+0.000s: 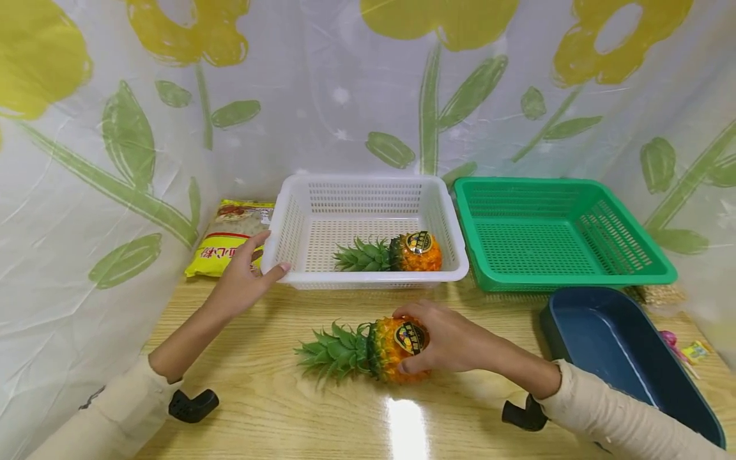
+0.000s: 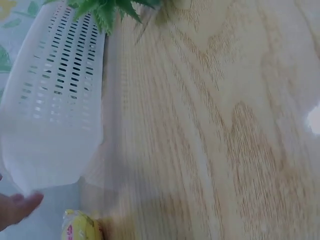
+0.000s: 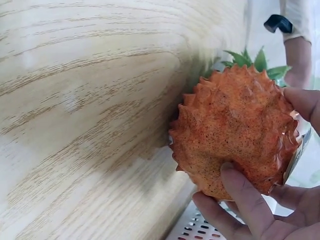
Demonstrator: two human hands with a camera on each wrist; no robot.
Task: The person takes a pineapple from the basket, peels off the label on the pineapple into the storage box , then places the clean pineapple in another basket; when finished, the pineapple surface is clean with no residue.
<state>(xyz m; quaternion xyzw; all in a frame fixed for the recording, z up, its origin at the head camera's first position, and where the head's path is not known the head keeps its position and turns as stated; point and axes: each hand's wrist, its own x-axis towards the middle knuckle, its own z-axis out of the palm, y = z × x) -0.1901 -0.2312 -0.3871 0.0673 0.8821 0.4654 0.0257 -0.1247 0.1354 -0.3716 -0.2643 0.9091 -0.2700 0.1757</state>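
My right hand (image 1: 451,338) grips the orange base of a pineapple (image 1: 397,348) lying on the table, its green crown towards the left and a dark label on top. The right wrist view shows thumb and fingers spread round the spiky bottom of that pineapple (image 3: 235,130). My left hand (image 1: 244,278) is at the front left corner of a white plastic basket (image 1: 368,277), fingers extended and thumb at the rim. In the left wrist view only a fingertip part of the left hand (image 2: 17,207) shows, beside the basket corner. A second pineapple (image 1: 422,252) lies inside that basket.
A green basket (image 1: 575,280) stands right of the white one. In front of it is a dark blue tub (image 1: 609,345), with small wrapped sweets (image 1: 696,350) beyond its right side. A yellow packet (image 1: 215,252) lies left of the white basket. A flowered curtain (image 1: 322,115) hangs behind.
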